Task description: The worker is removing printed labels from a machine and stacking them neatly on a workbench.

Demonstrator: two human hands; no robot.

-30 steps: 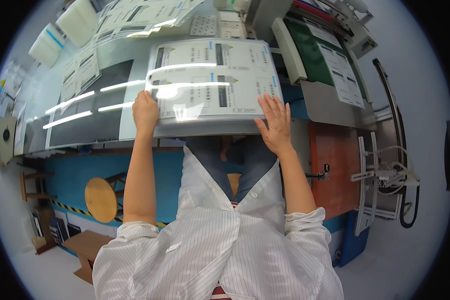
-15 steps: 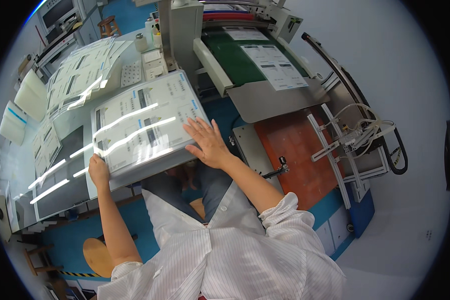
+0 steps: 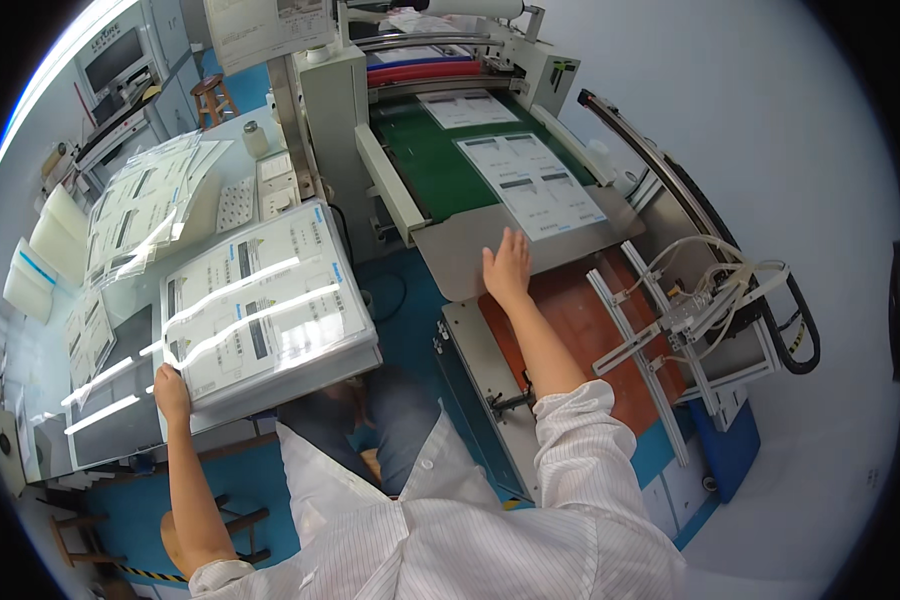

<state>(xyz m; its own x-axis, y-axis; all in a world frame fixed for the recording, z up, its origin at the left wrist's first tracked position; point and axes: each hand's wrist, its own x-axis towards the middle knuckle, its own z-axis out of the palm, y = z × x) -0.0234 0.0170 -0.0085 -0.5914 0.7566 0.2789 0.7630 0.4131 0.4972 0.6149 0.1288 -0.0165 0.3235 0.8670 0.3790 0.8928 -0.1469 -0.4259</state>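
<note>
A thick stack of clear-covered printed sheets (image 3: 260,335) lies on the table in front of me. My left hand (image 3: 173,394) grips the stack's near left corner, its fingers partly hidden by the edge. To the right, my right hand (image 3: 508,268) is stretched out over the metal outfeed plate (image 3: 445,262), fingers extended and holding nothing. Just beyond its fingertips, a printed sheet (image 3: 532,188) lies partly on the green conveyor belt (image 3: 410,160) and partly on the plate. Another printed sheet (image 3: 467,109) follows farther up the belt.
Below the plate is an orange-red board (image 3: 510,335), with a metal frame and air hoses (image 3: 695,310) at its right. More printed sheets (image 3: 140,205) and white rolls (image 3: 58,235) occupy the table's left. The conveyor machine's grey housing (image 3: 335,120) rises behind the stack.
My right hand has left the stack's top and reached right to the metal plate. My left hand stays at the corner. The view has shifted, and the belt sheet extends farther onto the plate.
</note>
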